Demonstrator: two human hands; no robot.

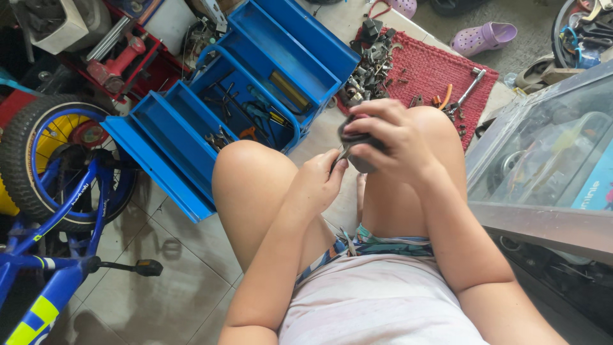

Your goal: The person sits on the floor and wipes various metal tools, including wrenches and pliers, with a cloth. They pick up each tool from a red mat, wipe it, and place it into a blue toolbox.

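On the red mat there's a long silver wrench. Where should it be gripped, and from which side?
Grip the silver wrench mid-shaft, coming from above. It lies flat on the red mat, the shaft is slim and bare, and small parts crowd its lower end, so the middle likely gives fingers the most room.

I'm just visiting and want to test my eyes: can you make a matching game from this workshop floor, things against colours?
Things:
1. toolbox
2. mat
3. clog
4. bicycle frame

Colours:
A. red
B. blue with yellow-green patches
C. plain blue
D. purple

Pairs: 1-C, 2-A, 3-D, 4-B
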